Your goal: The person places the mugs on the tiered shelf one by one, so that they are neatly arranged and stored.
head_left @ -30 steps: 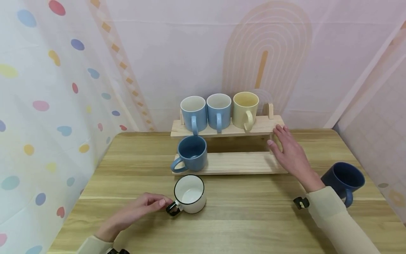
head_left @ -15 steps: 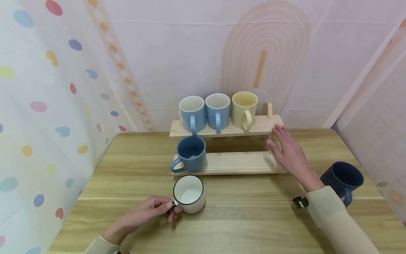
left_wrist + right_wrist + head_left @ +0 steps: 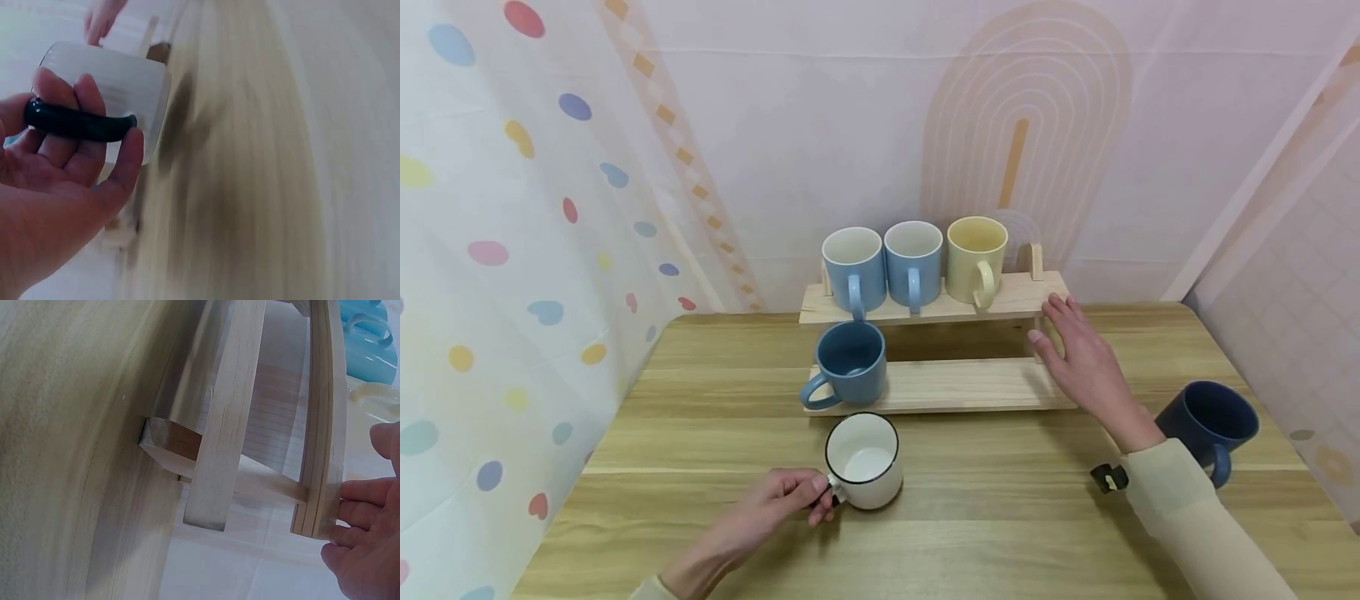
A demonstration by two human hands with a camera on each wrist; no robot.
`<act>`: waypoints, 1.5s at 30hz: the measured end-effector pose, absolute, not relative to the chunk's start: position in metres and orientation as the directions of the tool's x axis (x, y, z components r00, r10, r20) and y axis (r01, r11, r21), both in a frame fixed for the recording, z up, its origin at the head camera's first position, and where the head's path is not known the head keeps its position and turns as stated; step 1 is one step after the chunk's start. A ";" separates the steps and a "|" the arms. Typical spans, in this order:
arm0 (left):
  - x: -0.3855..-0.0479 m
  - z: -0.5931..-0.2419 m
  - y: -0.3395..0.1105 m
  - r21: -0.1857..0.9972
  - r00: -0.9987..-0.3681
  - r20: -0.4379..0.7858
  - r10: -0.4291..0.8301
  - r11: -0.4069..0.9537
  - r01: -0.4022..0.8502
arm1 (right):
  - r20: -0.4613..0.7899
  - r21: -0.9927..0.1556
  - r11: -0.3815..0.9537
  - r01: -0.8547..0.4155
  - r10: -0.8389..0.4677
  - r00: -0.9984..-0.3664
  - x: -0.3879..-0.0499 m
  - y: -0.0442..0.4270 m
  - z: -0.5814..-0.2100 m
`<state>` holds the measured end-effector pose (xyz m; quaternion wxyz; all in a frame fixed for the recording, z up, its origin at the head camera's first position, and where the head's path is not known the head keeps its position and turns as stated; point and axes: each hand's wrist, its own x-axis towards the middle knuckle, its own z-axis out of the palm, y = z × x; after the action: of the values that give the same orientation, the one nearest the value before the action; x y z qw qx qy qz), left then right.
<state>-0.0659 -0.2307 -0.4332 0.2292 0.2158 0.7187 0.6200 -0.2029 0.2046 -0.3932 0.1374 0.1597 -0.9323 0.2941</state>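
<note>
My left hand grips the black handle of a white enamel mug with a dark rim. The mug is upright, in front of a two-tier wooden rack; whether its base touches the table I cannot tell. In the left wrist view, fingers and thumb curl round the handle. At the rack's right end, my right hand rests its fairly straight fingers against the upper shelf. On the lower shelf's left end stands a dark teal mug, its handle towards the front left.
Two light blue mugs and a pale yellow mug line the upper shelf. A navy mug stands on the wooden table at the right, beside my right forearm. Patterned curtains close off the back and sides.
My left hand has gone from touching the enamel mug's handle to gripping it. The mug has shifted slightly right. My right hand has stayed on the rack.
</note>
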 end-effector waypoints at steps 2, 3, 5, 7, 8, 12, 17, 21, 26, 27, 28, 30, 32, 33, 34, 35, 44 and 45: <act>-0.065 -0.430 -0.224 0.992 -0.804 -0.054 0.592 0.127 0.027 | 0.349 -0.503 0.778 -0.376 -0.215 -0.912 -0.203 0.205 -0.393; -0.064 -0.429 -0.221 0.992 -0.807 -0.048 0.588 0.124 0.032 | 0.348 -0.503 0.779 -0.376 -0.216 -0.912 -0.203 0.205 -0.393; -0.064 -0.426 -0.215 0.992 -0.818 -0.044 0.574 0.125 0.035 | 0.344 -0.503 0.780 -0.373 -0.215 -0.914 -0.203 0.205 -0.393; -0.063 -0.423 -0.208 0.991 -0.831 -0.034 0.556 0.124 0.042 | 0.340 -0.502 0.781 -0.372 -0.216 -0.915 -0.203 0.205 -0.393; -0.063 -0.421 -0.205 0.991 -0.838 -0.034 0.544 0.125 0.041 | 0.339 -0.502 0.781 -0.371 -0.217 -0.915 -0.204 0.205 -0.393; -0.063 -0.415 -0.192 0.992 -0.858 0.005 0.513 0.107 0.069 | 0.334 -0.501 0.784 -0.367 -0.216 -0.917 -0.204 0.205 -0.393; -0.064 -0.405 -0.176 0.990 -0.870 0.033 0.491 0.101 0.095 | 0.334 -0.500 0.787 -0.362 -0.211 -0.919 -0.204 0.206 -0.393; -0.068 -0.397 -0.164 0.989 -0.883 0.014 0.469 0.124 0.082 | 0.338 -0.499 0.786 -0.364 -0.210 -0.917 -0.204 0.206 -0.393; -0.077 -0.390 -0.151 0.986 -0.899 -0.015 0.438 0.154 0.058 | 0.348 -0.498 0.782 -0.374 -0.214 -0.913 -0.205 0.206 -0.394; -0.079 -0.389 -0.149 0.986 -0.901 -0.012 0.434 0.155 0.061 | 0.349 -0.498 0.781 -0.376 -0.216 -0.912 -0.205 0.206 -0.394; -0.080 -0.388 -0.146 0.986 -0.903 -0.005 0.430 0.155 0.068 | 0.351 -0.499 0.780 -0.377 -0.217 -0.911 -0.205 0.206 -0.395; -0.084 -0.386 -0.142 0.985 -0.907 0.014 0.422 0.151 0.085 | 0.353 -0.501 0.778 -0.380 -0.218 -0.910 -0.205 0.206 -0.395; -0.088 -0.384 -0.137 0.985 -0.909 0.036 0.416 0.139 0.102 | 0.355 -0.502 0.776 -0.381 -0.217 -0.909 -0.205 0.206 -0.395; -0.089 -0.384 -0.135 0.985 -0.910 0.043 0.413 0.133 0.108 | 0.354 -0.503 0.776 -0.381 -0.217 -0.910 -0.205 0.206 -0.395; -0.091 -0.383 -0.133 0.986 -0.911 0.045 0.409 0.129 0.106 | 0.355 -0.503 0.776 -0.381 -0.216 -0.909 -0.205 0.206 -0.395; -0.093 -0.382 -0.131 0.986 -0.914 0.041 0.404 0.129 0.101 | 0.356 -0.503 0.775 -0.382 -0.216 -0.909 -0.205 0.206 -0.395; -0.108 -0.378 -0.118 0.981 -0.931 0.021 0.364 0.170 0.089 | 0.357 -0.504 0.776 -0.379 -0.212 -0.910 -0.206 0.206 -0.396; -0.110 -0.378 -0.116 0.981 -0.932 0.022 0.361 0.173 0.090 | 0.357 -0.503 0.777 -0.378 -0.212 -0.910 -0.206 0.206 -0.396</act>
<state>-0.1100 -0.1164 -0.3779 0.1083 0.1487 0.7580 0.6257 -0.2056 0.2064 -0.3963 0.1419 0.1583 -0.9319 0.2938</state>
